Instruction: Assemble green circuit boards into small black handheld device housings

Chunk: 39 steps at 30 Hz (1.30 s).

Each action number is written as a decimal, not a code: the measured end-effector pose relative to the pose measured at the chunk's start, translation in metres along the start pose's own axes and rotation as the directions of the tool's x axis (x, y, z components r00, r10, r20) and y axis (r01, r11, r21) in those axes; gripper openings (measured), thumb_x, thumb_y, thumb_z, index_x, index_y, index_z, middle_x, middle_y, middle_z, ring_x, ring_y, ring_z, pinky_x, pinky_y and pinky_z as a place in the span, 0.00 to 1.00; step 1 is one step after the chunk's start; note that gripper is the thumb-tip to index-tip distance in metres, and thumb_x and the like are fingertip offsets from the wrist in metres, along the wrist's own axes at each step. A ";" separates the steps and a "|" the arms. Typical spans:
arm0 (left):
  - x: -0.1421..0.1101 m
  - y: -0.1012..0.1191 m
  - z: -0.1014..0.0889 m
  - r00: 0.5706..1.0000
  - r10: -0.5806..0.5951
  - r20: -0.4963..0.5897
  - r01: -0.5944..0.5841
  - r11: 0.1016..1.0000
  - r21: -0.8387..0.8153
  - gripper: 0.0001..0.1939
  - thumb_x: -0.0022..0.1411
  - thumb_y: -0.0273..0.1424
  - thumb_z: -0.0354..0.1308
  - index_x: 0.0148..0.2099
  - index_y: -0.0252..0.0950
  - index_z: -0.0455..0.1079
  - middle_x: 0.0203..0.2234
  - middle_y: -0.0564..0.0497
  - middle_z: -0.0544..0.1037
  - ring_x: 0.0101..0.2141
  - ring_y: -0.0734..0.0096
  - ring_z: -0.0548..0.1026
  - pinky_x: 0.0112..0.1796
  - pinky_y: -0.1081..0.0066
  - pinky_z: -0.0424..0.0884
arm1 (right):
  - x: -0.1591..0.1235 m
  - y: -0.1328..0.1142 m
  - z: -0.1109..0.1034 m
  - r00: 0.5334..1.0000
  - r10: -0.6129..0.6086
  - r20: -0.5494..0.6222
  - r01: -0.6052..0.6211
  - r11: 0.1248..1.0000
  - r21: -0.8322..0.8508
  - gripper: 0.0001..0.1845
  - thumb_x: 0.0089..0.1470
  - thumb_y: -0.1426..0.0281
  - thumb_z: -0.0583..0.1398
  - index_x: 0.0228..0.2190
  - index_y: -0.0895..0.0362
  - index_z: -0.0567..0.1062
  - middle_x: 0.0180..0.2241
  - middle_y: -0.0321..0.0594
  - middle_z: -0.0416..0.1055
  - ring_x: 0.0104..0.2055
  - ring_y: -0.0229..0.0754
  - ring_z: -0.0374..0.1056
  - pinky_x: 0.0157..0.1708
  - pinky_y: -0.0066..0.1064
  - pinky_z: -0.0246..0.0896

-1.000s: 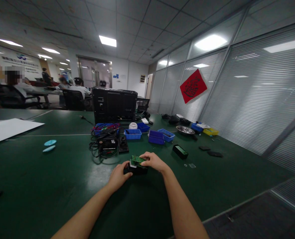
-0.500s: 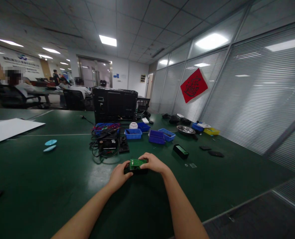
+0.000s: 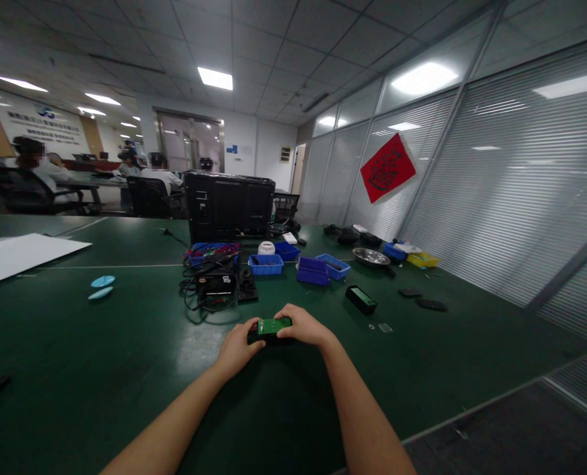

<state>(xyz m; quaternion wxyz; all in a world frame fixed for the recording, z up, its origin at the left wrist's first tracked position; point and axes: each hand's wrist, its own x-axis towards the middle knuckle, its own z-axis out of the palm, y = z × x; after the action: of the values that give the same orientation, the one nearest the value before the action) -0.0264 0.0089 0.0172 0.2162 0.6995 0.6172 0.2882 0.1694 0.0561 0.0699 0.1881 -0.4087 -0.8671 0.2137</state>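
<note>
On the green table in front of me, a black plastic case holds a green circuit board in its open top. My left hand grips the case's left end, thumb on the near side and fingers behind. Fingers and thumb of my right hand pinch the right end of the circuit board, close to the case's rim; how firmly it sits inside is hidden by the fingers. To the right lies a similar black case with a green board in it.
Beyond my hands are a tangle of black cables, blue bins, a baseball and a large black monitor. At right are a metal bowl and flat black covers. Light-blue dishes lie left.
The circuit board, tilted and raised before, now lies lower and flatter in the black case. My right hand has come down slightly with it; my left hand stays on the case.
</note>
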 end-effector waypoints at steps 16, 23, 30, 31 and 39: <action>0.003 -0.009 0.006 0.999 0.030 -0.014 -0.029 1.000 0.008 0.29 0.48 0.34 0.59 0.53 0.43 0.60 0.43 0.50 0.72 0.43 0.67 0.69 0.44 0.71 0.62 | -0.001 0.005 0.000 1.000 0.005 0.018 -0.006 0.999 0.039 0.22 0.37 0.68 0.65 0.39 0.55 0.74 0.38 0.39 0.71 0.40 0.42 0.65 0.41 0.31 0.58; 0.002 -0.005 0.003 1.000 0.020 0.001 -0.020 1.000 0.009 0.28 0.48 0.33 0.59 0.54 0.43 0.60 0.43 0.50 0.72 0.44 0.67 0.69 0.44 0.71 0.61 | -0.002 0.000 -0.002 0.999 0.021 0.031 -0.022 0.999 0.034 0.22 0.37 0.68 0.65 0.39 0.54 0.74 0.39 0.39 0.71 0.40 0.43 0.65 0.41 0.31 0.58; 0.002 -0.006 0.003 1.000 0.030 -0.001 -0.030 0.999 0.014 0.28 0.48 0.34 0.59 0.54 0.43 0.60 0.43 0.50 0.72 0.43 0.67 0.69 0.44 0.71 0.61 | -0.003 -0.001 -0.004 0.997 0.035 0.067 -0.042 0.992 0.115 0.24 0.39 0.68 0.64 0.42 0.56 0.72 0.42 0.41 0.70 0.42 0.43 0.66 0.42 0.32 0.59; 0.002 -0.006 0.002 1.000 0.031 -0.002 -0.031 0.999 0.015 0.29 0.48 0.34 0.59 0.54 0.43 0.60 0.43 0.50 0.72 0.43 0.67 0.69 0.44 0.71 0.61 | -0.002 0.000 -0.004 0.997 0.035 0.069 -0.043 0.992 0.120 0.23 0.40 0.67 0.63 0.42 0.56 0.72 0.41 0.41 0.71 0.41 0.43 0.66 0.42 0.32 0.59; 0.004 -0.010 0.005 0.998 0.063 -0.024 -0.063 0.998 0.007 0.28 0.48 0.35 0.59 0.53 0.43 0.60 0.42 0.50 0.72 0.43 0.67 0.69 0.44 0.71 0.62 | 0.002 0.013 0.002 0.995 0.064 0.076 -0.080 0.968 0.236 0.14 0.44 0.68 0.60 0.35 0.58 0.75 0.33 0.38 0.72 0.35 0.41 0.67 0.36 0.30 0.60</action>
<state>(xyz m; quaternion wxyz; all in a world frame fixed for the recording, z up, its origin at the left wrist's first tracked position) -0.0304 0.0141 0.0076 0.1975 0.7158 0.5982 0.3014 0.1758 0.0649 0.0617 0.1984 -0.4067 -0.8256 0.3371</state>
